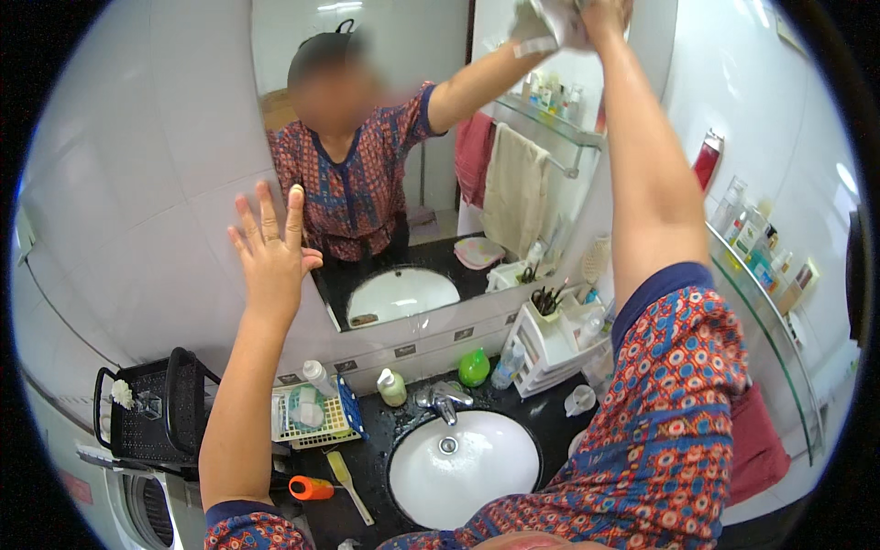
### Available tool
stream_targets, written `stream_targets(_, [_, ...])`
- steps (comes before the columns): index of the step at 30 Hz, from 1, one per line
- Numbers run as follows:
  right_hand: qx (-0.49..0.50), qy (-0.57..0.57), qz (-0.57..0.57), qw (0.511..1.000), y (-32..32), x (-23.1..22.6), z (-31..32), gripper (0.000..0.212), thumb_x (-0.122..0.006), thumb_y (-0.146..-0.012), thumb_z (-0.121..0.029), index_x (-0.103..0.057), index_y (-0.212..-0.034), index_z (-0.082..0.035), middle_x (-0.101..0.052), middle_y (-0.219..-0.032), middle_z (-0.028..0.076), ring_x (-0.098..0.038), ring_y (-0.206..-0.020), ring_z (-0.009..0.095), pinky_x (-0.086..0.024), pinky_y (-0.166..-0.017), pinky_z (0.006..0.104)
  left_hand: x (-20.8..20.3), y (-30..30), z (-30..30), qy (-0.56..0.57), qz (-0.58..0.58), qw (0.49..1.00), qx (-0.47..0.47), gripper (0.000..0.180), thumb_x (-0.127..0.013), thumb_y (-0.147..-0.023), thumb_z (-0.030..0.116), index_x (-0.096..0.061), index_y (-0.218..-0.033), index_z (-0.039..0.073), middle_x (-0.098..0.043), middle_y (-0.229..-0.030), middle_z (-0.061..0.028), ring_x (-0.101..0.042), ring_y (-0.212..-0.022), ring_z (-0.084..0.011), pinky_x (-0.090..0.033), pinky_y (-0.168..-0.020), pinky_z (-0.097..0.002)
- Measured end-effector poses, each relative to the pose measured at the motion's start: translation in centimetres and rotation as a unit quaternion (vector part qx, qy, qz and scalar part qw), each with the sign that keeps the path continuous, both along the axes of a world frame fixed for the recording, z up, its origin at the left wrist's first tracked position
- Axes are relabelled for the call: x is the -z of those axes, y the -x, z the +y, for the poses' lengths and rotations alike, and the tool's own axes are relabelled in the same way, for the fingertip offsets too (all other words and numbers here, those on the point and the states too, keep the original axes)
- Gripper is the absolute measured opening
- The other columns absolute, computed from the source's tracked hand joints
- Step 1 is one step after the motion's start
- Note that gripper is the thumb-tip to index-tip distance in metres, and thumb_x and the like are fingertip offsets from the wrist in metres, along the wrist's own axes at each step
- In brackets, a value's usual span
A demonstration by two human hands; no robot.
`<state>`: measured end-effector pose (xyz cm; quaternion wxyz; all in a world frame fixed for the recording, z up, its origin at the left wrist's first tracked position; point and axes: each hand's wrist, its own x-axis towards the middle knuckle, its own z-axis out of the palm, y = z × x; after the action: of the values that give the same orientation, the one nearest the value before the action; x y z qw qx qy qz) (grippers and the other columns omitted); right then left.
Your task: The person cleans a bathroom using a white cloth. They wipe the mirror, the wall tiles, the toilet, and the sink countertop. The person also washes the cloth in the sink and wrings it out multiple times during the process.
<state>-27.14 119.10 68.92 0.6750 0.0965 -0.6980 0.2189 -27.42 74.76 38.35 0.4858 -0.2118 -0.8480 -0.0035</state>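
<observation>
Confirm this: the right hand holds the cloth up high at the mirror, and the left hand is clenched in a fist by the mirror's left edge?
Not quite: the head view shows the left hand open, fingers spread, by the mirror's left edge. The right hand does hold the cloth up high.

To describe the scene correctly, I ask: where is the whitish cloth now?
In the head view, the whitish cloth is at the top, right of centre, in the right hand, at the upper right of the mirror.
</observation>
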Motion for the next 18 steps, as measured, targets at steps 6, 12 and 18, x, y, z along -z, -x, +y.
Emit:
stream_targets(6, [0.276, 0.042, 0.041, 0.959, 3.1, 28.6, -3.5, 0.077, -0.05, -0.089, -0.038, -0.02, -0.144, 0.006, -0.026, -0.147, 0.027, -0.019, -0.138, 0.044, -0.014, -0.114, 0.0538, 0.6, 0.5, -1.3, 0.008, 0.004, 1.0, -0.022, 0.109, -0.074, -0.061, 0.042, -0.014, -0.151, 0.025, -0.006, -0.157, -0.0145, -0.006, -0.142, -0.043, -0.027, -0.104, -0.0644])
stream_targets(12, [0.231, 0.119, -0.143, 0.955, 2.1, 41.8, -6.5, 0.062, -0.048, -0.093, -0.028, -0.028, -0.143, 0.002, -0.037, -0.142, 0.024, -0.04, -0.129, 0.037, -0.031, -0.109, 0.0455, 0.3, -0.1, -0.8, 0.008, -0.016, 1.0, -0.004, 0.106, -0.073, -0.066, 0.04, -0.012, -0.151, 0.025, -0.003, -0.157, -0.0146, -0.005, -0.142, -0.0439, -0.025, -0.104, -0.0645])
stream_targets(18, [0.45, -0.124, -0.087, 0.88, 4.8, 17.5, -2.8, 0.052, -0.053, -0.087, -0.027, -0.046, -0.13, 0.0, -0.044, -0.136, 0.022, -0.046, -0.122, 0.038, -0.035, -0.104, 0.0436, 0.2, 0.1, 0.1, -0.001, -0.024, 1.0, 0.005, 0.105, -0.071, -0.068, 0.043, -0.01, -0.151, 0.025, -0.003, -0.157, -0.0157, -0.005, -0.141, -0.0459, -0.024, -0.106, -0.0645])
